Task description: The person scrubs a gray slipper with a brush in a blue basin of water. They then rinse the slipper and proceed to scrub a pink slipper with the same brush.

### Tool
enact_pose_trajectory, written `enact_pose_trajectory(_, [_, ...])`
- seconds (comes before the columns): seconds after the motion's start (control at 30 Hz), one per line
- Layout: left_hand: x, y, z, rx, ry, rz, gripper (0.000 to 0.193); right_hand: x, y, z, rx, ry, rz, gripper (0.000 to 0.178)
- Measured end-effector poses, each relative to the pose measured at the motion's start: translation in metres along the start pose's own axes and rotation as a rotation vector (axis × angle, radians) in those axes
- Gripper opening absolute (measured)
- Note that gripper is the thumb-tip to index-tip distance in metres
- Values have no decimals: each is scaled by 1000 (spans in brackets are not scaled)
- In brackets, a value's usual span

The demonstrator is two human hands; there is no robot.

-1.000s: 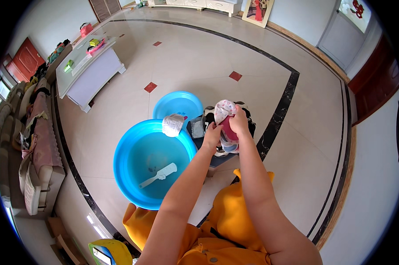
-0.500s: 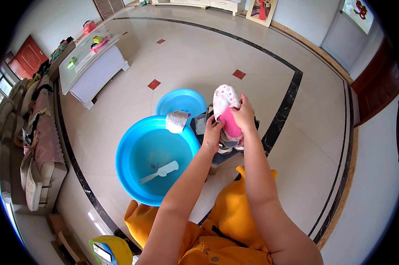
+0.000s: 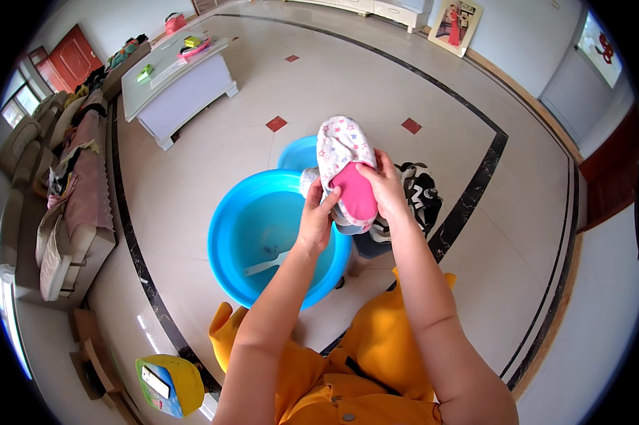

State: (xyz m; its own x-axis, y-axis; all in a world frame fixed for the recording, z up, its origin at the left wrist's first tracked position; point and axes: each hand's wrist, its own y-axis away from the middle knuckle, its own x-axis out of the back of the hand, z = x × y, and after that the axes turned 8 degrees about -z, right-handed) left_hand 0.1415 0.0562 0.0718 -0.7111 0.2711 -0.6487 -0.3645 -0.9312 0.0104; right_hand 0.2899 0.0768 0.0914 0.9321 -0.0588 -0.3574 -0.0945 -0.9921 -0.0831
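Pink and white, the slipper [image 3: 344, 149] is held up near the right side of the blue tub [image 3: 217, 227], left grip [image 3: 316, 221] pinching one edge, right grip [image 3: 388, 190] the other, best steadied with thumbs firm on the insole [image 3: 355, 197].

Home living room, sofa [image 3: 89, 256], low table [image 3: 192, 95]; tiled floor [image 3: 174, 205]

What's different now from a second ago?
The left hand and right hand have carried the white star-patterned fabric slipper with a pink insole leftward, toward the large round blue basin. Neither has let go. The white long-handled brush stays in the basin.
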Motion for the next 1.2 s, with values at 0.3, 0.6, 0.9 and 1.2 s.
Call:
enact_pose_trajectory(0.3, [87, 63, 26, -66, -60, 24, 58, -66, 23, 47, -265, -267, -249, 49])
enact_pose_trajectory(0.6, [124, 90, 29, 30, 54, 217, 38, -82, 26, 76, -442, -422, -319, 47])
enact_pose_trajectory(0.9, [142, 89, 44, -36, 167, 364, 25, -87, 24, 88, -535, -331, -393, 59])
enact_pose_trajectory(1.2, [161, 96, 55, -30, 70, 639, 24, -83, 9, 98, -149, 442, -397, 49])
